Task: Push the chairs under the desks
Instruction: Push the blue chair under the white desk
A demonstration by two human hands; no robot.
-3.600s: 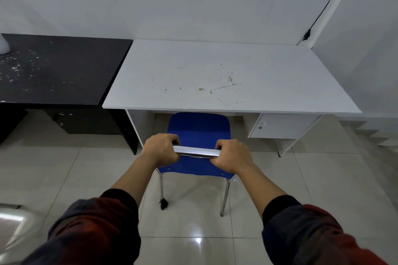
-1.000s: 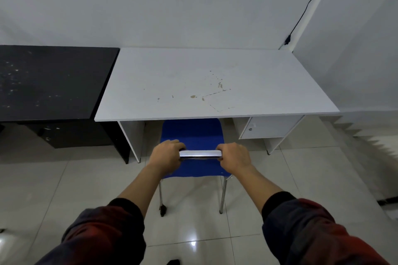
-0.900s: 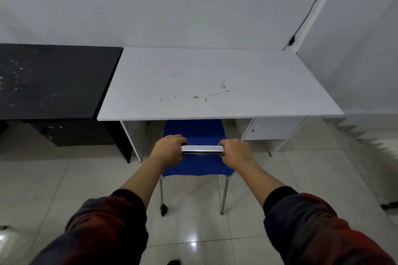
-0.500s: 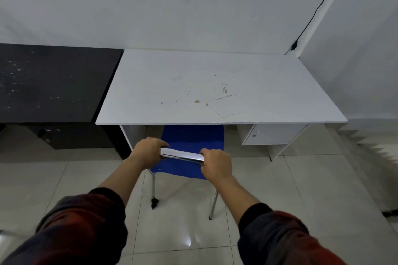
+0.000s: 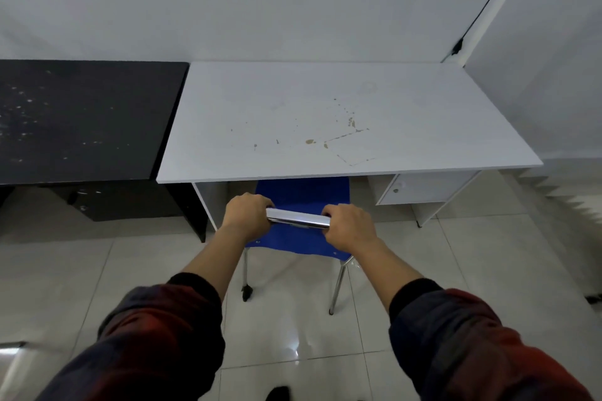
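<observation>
A blue chair with chrome legs stands partly under the white desk, its seat front hidden by the desktop. Its shiny chrome top bar runs between my hands. My left hand grips the bar's left end and my right hand grips the right end. The chair's two rear legs stand out on the tiled floor in front of the desk.
A black desk adjoins the white one on the left. Under the white desktop at the right sits a small white cabinet. Walls close in behind and to the right. Glossy tiled floor spreads around the chair.
The chair has slid farther under the white desk since the earliest frame, with less blue seat showing. Both hands keep their grip on the chrome bar.
</observation>
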